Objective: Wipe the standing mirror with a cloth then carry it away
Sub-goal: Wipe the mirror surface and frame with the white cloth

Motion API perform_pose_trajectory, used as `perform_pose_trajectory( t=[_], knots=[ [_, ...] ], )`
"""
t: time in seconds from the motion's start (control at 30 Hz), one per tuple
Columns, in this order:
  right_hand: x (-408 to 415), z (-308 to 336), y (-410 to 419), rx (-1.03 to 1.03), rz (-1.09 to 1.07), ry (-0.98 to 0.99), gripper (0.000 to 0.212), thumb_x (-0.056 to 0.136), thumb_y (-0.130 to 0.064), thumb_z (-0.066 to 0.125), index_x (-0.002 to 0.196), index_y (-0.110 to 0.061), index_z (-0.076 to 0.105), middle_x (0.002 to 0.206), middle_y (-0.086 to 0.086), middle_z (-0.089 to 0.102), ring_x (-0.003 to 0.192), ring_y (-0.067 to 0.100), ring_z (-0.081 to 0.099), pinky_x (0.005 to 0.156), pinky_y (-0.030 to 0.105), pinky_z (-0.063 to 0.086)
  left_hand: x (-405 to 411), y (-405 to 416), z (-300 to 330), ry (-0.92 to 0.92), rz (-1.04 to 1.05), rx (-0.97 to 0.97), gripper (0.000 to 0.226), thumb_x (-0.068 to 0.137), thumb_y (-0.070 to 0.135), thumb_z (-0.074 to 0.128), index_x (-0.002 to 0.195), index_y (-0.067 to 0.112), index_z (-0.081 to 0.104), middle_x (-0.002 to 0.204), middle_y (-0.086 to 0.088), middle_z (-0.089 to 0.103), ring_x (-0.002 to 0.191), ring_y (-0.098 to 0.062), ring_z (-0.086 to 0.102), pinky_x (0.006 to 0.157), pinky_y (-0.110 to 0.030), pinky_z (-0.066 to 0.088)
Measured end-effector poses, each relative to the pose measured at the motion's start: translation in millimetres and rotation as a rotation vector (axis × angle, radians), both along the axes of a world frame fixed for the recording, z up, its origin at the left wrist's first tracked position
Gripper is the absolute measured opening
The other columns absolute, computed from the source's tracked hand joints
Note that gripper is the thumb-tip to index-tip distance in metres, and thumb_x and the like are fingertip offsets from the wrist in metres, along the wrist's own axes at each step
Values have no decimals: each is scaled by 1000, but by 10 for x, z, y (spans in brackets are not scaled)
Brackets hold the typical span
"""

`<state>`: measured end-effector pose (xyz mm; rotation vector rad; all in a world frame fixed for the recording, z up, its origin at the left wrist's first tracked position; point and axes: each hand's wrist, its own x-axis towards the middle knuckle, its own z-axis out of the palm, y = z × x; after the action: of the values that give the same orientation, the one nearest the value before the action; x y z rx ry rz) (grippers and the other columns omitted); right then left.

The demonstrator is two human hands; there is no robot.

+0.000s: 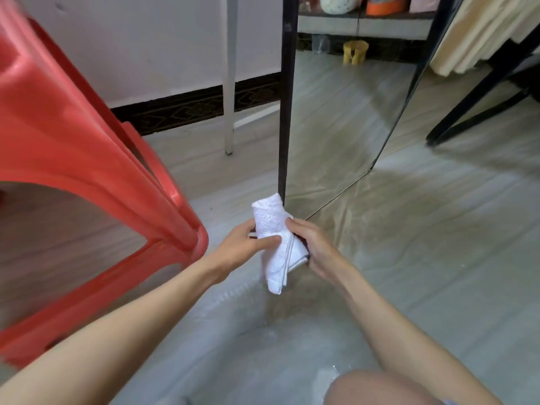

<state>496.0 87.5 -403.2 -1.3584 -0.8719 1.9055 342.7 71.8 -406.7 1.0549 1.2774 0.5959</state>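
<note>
A standing mirror with a black frame rests on the floor ahead of me, its glass reflecting the floor and a shelf. A folded white cloth hangs between both my hands just in front of the mirror's lower left corner. My left hand pinches the cloth's left side with thumb and fingers. My right hand grips its right side, with something dark partly hidden under the fingers. The cloth's top edge lies against the bottom of the black frame post.
Stacked red plastic stools stand close on my left. A white metal leg stands by the wall behind. Black furniture legs and a cream fabric are at the right. Clear plastic sheeting covers the floor. My knee is at the bottom.
</note>
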Motion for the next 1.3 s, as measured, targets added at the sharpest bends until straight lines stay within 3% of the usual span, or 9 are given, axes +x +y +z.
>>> perform_pose_trajectory(
  t=[0.17,0.27,0.47,0.57,0.7,0.83,1.0,1.13,1.3],
  knots=[
    [-244,60,-77,368,111,-547,44,92,-13,48,51,-19,34,53,-2,29,47,3,26,51,28,21,-235,27,45,67,321,103,9,83,17,63,77,10,65,77,-2,65,79,-18,61,80,-43,52],
    [-299,127,-99,677,132,-823,48,91,-14,47,47,-21,31,52,-5,34,56,14,35,56,29,28,-308,74,65,16,391,129,15,83,14,64,70,10,57,74,-5,60,76,-21,60,61,-33,56],
    [-429,570,38,686,217,-461,43,95,-14,43,55,-20,29,49,-9,29,48,6,27,47,20,26,-442,227,143,-11,545,307,11,92,22,52,86,21,61,100,-2,62,97,-16,57,84,-29,46],
    [-448,708,145,542,161,-192,33,99,-12,36,71,-11,53,46,-8,50,44,-4,42,46,8,34,-480,252,208,-130,385,218,29,94,33,44,105,18,66,116,-3,64,108,-13,58,94,-29,41],
    [-389,602,293,677,-28,-548,36,98,-15,36,63,-13,38,58,1,33,52,0,30,51,16,28,-477,172,246,-239,62,-28,55,81,61,43,96,17,73,100,-2,72,96,-14,66,88,-27,47],
    [-235,389,307,716,-59,-793,40,97,-16,39,58,-21,31,54,-6,32,60,18,33,55,27,25,-531,137,245,-111,-56,-67,25,78,34,67,77,9,65,87,-13,65,86,-27,59,80,-31,43],
    [-134,215,177,640,-23,-1105,22,92,-26,49,111,-17,57,94,5,68,91,29,59,74,33,38,-545,156,275,-74,-139,-126,18,87,23,60,78,8,64,78,-10,65,73,-25,59,67,-27,43],
    [-236,162,-6,897,190,-744,28,89,-13,54,115,-3,60,116,5,60,113,20,53,101,26,38,-550,215,350,-124,-175,-117,20,91,21,53,93,6,65,84,-6,68,74,-19,61,66,-22,45],
    [-415,57,-158,466,365,-341,36,84,-20,64,117,-25,51,107,1,61,97,8,55,87,23,44,-631,283,464,-192,-118,-107,22,91,25,52,93,8,65,94,-12,68,83,-22,62,71,-25,47]
  ],
)
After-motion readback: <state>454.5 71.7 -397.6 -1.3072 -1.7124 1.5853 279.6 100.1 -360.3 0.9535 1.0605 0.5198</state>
